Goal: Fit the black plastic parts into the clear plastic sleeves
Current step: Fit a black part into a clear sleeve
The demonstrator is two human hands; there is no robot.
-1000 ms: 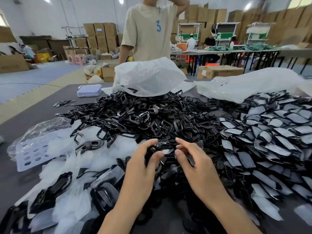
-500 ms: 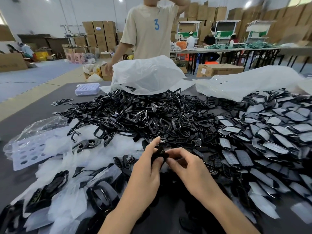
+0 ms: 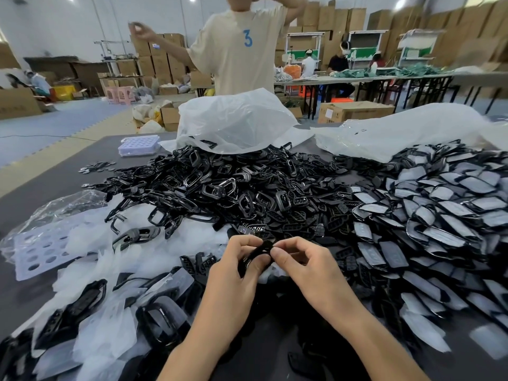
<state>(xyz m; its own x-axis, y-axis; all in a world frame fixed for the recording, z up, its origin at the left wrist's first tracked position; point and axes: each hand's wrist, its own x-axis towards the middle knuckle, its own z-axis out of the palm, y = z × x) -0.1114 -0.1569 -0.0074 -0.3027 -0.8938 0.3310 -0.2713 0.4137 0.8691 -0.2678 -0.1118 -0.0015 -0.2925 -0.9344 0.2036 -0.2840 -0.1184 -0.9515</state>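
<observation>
**Up close, one black part pinched between two hands**

Right at the near middle of the table (image 3: 33, 193), the left hand (image 3: 233, 273) and right hand (image 3: 308, 268) meet over the heap. Both grip one small black part (image 3: 258, 253) — left thumb and fingers closed round its lower end, right thumb and forefinger pinched on its upper tip. Whether a sleeve is already on it cannot be told.

Loose black parts (image 3: 220, 188) lie piled just beyond the hands. Sleeved parts (image 3: 439, 215) spread out to the right — clear sleeves (image 3: 104, 270) lie to the left, some with parts inside. A white plastic bag (image 3: 233, 125) sits behind the heap.
</observation>
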